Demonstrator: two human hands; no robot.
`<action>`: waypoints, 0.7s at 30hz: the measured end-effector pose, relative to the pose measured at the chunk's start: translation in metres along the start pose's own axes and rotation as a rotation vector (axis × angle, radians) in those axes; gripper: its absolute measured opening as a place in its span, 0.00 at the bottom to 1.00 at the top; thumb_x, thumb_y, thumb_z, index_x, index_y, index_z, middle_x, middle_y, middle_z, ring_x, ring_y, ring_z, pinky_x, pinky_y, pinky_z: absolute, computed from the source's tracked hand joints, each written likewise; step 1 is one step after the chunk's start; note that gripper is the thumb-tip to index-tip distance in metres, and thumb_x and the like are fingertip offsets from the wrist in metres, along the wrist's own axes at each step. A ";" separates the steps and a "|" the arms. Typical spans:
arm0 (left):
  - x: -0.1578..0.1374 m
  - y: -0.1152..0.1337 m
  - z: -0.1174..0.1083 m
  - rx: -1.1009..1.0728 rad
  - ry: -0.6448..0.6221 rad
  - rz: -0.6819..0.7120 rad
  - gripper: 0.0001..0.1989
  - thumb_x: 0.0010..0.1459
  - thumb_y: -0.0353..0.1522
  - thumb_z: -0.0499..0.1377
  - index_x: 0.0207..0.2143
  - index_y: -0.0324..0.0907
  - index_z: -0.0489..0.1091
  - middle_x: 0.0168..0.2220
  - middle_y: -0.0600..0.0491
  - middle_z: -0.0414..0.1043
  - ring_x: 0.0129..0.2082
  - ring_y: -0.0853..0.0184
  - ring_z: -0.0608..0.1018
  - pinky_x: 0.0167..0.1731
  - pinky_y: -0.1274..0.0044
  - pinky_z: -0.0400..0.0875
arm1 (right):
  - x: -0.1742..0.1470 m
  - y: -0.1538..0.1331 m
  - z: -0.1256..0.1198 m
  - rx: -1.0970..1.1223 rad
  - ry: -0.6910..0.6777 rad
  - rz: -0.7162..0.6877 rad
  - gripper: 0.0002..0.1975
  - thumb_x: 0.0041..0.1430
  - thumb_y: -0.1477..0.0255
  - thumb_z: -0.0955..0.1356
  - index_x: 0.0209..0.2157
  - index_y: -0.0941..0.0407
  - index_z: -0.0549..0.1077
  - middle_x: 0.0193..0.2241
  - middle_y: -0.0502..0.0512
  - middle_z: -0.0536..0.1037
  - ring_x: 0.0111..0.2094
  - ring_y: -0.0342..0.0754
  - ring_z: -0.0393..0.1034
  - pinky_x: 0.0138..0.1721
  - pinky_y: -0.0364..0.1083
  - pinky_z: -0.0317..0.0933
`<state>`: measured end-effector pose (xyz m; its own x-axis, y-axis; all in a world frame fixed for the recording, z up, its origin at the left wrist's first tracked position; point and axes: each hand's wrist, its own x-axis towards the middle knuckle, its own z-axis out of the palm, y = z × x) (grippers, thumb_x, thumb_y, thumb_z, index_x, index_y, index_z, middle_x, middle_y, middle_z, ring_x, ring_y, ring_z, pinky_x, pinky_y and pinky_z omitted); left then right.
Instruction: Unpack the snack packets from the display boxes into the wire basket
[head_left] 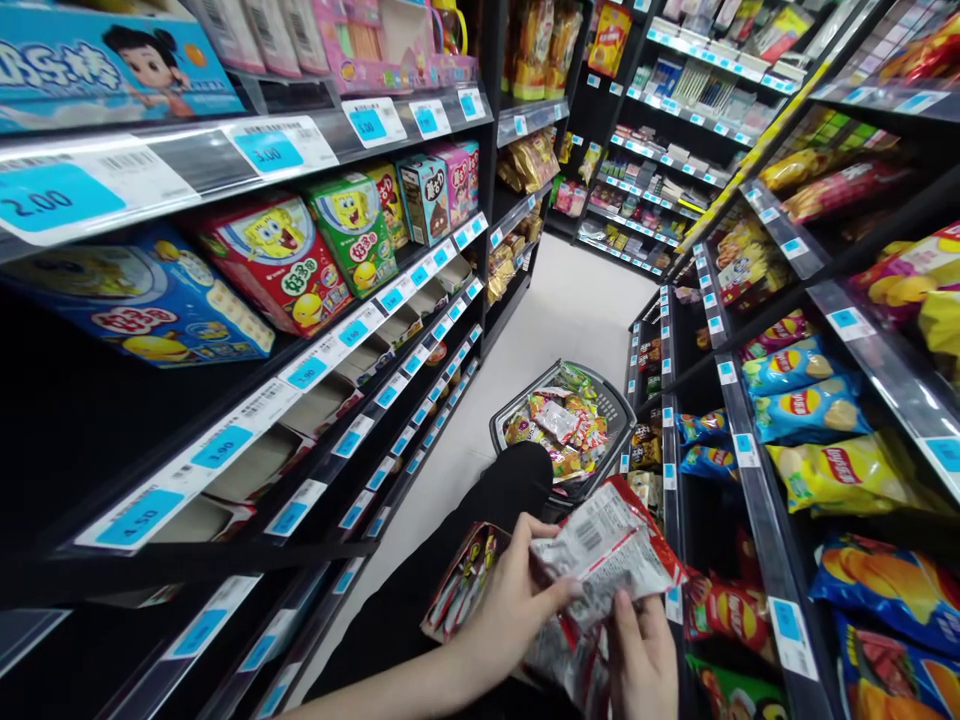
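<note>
My left hand (517, 600) is closed on a red and silver snack packet (600, 545), its printed back with a barcode facing up. My right hand (645, 650) grips the packet's lower edge, thumb on top. Beneath my hands shows more silver and red packaging (570, 655), partly hidden; I cannot tell whether it is a separate packet. Beside my left wrist, an open cardboard box (466, 580) holds several small upright packets and rests against my black-clothed leg (420, 560). Past my knee, a dark shopping basket (619, 400) full of snack packets sits on the floor.
Shelves with price tags (217, 445) run along the left, carrying red, green and blue snack boxes (274, 260). On the right, racks hold several chip bags (832, 475) close to my right hand. A pale floor aisle (555, 290) leads to a far shelf (667, 140).
</note>
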<state>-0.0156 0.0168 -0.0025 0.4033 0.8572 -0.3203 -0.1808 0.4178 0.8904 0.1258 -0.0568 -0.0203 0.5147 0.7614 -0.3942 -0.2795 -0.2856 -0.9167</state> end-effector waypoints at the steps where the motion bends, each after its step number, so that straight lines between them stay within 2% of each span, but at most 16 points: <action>1: -0.001 0.002 -0.004 0.154 -0.033 0.010 0.18 0.52 0.39 0.65 0.40 0.43 0.62 0.40 0.51 0.70 0.42 0.61 0.74 0.44 0.70 0.67 | 0.003 -0.002 -0.002 -0.035 0.002 -0.012 0.37 0.57 0.53 0.69 0.64 0.54 0.58 0.50 0.62 0.77 0.51 0.53 0.73 0.51 0.48 0.65; 3: -0.002 0.011 -0.014 0.385 -0.092 0.046 0.15 0.52 0.37 0.65 0.39 0.42 0.65 0.41 0.50 0.69 0.42 0.61 0.73 0.45 0.69 0.66 | 0.011 -0.013 -0.012 -0.170 -0.028 -0.058 0.33 0.58 0.53 0.68 0.60 0.55 0.64 0.52 0.60 0.76 0.54 0.53 0.70 0.53 0.47 0.62; 4: -0.002 0.017 -0.020 0.422 -0.113 0.073 0.18 0.50 0.36 0.66 0.41 0.41 0.66 0.44 0.49 0.69 0.43 0.60 0.72 0.46 0.69 0.66 | 0.015 -0.021 -0.019 -0.261 -0.077 -0.072 0.31 0.58 0.52 0.68 0.58 0.55 0.68 0.52 0.60 0.76 0.54 0.53 0.69 0.54 0.47 0.62; 6: 0.000 0.030 -0.030 0.405 -0.174 0.117 0.31 0.44 0.34 0.70 0.51 0.42 0.63 0.54 0.45 0.64 0.49 0.59 0.71 0.50 0.68 0.66 | 0.022 -0.038 -0.029 -0.459 -0.250 -0.083 0.27 0.57 0.52 0.67 0.53 0.54 0.74 0.50 0.59 0.78 0.54 0.54 0.69 0.55 0.48 0.61; 8: 0.004 0.043 -0.035 0.376 -0.328 0.111 0.43 0.42 0.35 0.72 0.59 0.47 0.58 0.61 0.44 0.60 0.52 0.58 0.71 0.53 0.66 0.65 | 0.027 -0.056 -0.029 -0.597 -0.498 -0.060 0.24 0.59 0.54 0.67 0.52 0.51 0.75 0.50 0.57 0.78 0.53 0.55 0.69 0.54 0.49 0.61; 10: 0.009 0.053 -0.037 0.393 -0.527 0.097 0.38 0.44 0.35 0.71 0.59 0.49 0.64 0.58 0.47 0.66 0.52 0.58 0.73 0.55 0.66 0.64 | 0.031 -0.068 -0.021 -0.604 -0.693 -0.017 0.22 0.58 0.56 0.69 0.51 0.50 0.76 0.50 0.57 0.78 0.52 0.55 0.70 0.52 0.49 0.62; 12: 0.014 0.059 -0.036 0.380 -0.623 0.084 0.29 0.45 0.34 0.70 0.52 0.49 0.72 0.53 0.50 0.73 0.54 0.57 0.73 0.57 0.66 0.62 | 0.035 -0.072 -0.012 -0.437 -0.752 0.080 0.18 0.55 0.58 0.71 0.45 0.51 0.79 0.46 0.56 0.80 0.47 0.52 0.73 0.49 0.47 0.63; 14: 0.017 0.059 -0.034 0.320 -0.584 0.027 0.25 0.43 0.32 0.70 0.47 0.47 0.77 0.52 0.51 0.75 0.56 0.56 0.72 0.58 0.66 0.61 | 0.037 -0.069 -0.009 -0.143 -0.713 0.215 0.17 0.56 0.57 0.71 0.41 0.52 0.79 0.37 0.54 0.81 0.38 0.48 0.75 0.41 0.44 0.65; 16: 0.017 0.055 -0.032 0.218 -0.460 -0.073 0.25 0.39 0.29 0.71 0.45 0.46 0.78 0.50 0.51 0.77 0.52 0.56 0.74 0.56 0.67 0.63 | 0.034 -0.059 -0.012 0.139 -0.661 0.284 0.21 0.59 0.52 0.67 0.44 0.53 0.77 0.34 0.55 0.79 0.33 0.48 0.75 0.36 0.45 0.66; 18: 0.015 0.045 -0.031 0.114 -0.318 -0.134 0.24 0.38 0.28 0.70 0.42 0.43 0.79 0.45 0.51 0.79 0.47 0.56 0.77 0.52 0.67 0.66 | 0.026 -0.047 -0.019 0.309 -0.565 0.209 0.27 0.56 0.49 0.66 0.51 0.51 0.72 0.38 0.60 0.79 0.36 0.53 0.76 0.36 0.49 0.68; 21: 0.013 0.029 -0.030 -0.033 -0.116 -0.139 0.23 0.38 0.31 0.71 0.42 0.40 0.80 0.42 0.49 0.81 0.44 0.56 0.78 0.51 0.67 0.67 | 0.009 -0.032 -0.024 0.319 -0.302 -0.007 0.36 0.43 0.54 0.76 0.55 0.43 0.68 0.48 0.59 0.77 0.45 0.58 0.75 0.41 0.53 0.69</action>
<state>-0.0422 0.0493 0.0100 0.5269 0.7507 -0.3985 -0.1443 0.5410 0.8285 0.1588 -0.0549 0.0034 0.2711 0.9121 -0.3076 -0.5378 -0.1216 -0.8343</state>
